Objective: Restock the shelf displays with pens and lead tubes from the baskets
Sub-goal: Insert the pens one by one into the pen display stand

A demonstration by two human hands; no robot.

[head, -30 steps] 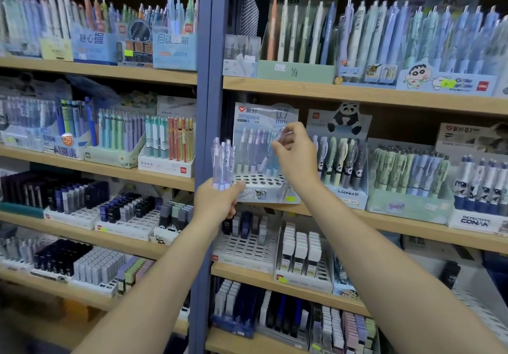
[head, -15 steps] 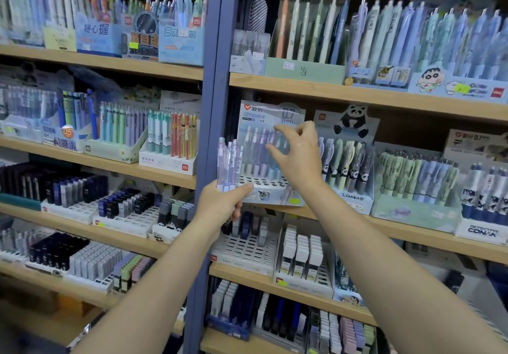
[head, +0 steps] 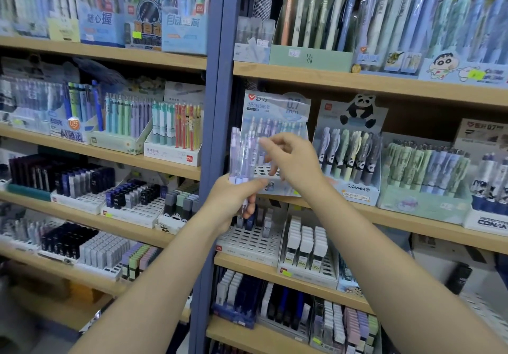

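Note:
My left hand [head: 233,199] grips a small bunch of translucent lilac pens [head: 242,156] upright by their lower ends, in front of the blue shelf post. My right hand [head: 294,161] is just right of the bunch, fingers loosely curled, its forefinger tip touching the rightmost pen near the top. Behind both hands stands the pale blue 0.7 mm display box [head: 275,106], with several matching pens in its back rows and empty holes in its white front tray [head: 262,173].
A panda pen display [head: 349,158] stands right of the box. Below it, a white slotted tray [head: 250,239] holds a few lead tubes, next to a tray of white lead cases [head: 306,243]. Wooden shelves [head: 357,84] are packed with pen and lead displays on both sides of the blue post [head: 211,106].
My right hand set a pen into the 0.7 mm display box, then drew back left to the bunch in my left hand. The view moved closer to the shelf.

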